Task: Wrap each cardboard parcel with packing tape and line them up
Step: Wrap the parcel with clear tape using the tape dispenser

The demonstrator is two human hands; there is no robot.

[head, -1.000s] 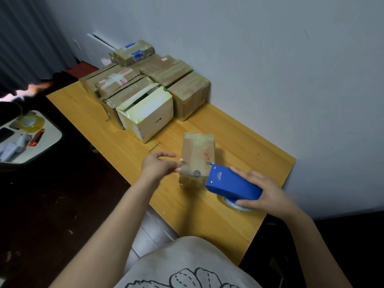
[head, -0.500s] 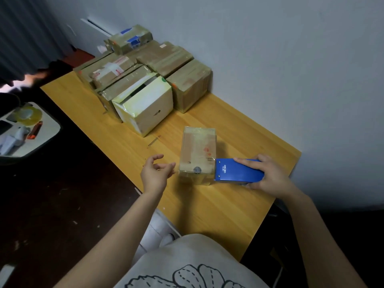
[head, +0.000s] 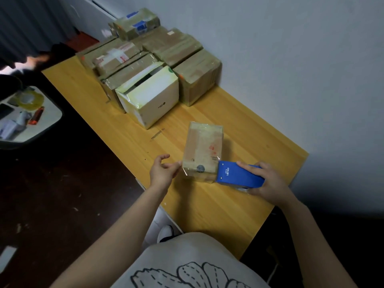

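Right hand (head: 268, 183) is gripping the blue tape dispenser (head: 239, 175), its nose touching the small parcel (head: 203, 152) at centre frame. Left hand (head: 164, 173) is hovering loosely open, holding nothing, just beside the parcel's near-left corner. This parcel is looking mostly taped, while the wrapped parcels (head: 166, 65) are waiting upper centre on the table (head: 228, 204).

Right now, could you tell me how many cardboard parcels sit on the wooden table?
7 visible: a small brown parcel beside the blue tape dispenser; at the far end a white box, two brown boxes by the wall, two on the left, one blue-taped behind. Others may be hidden.
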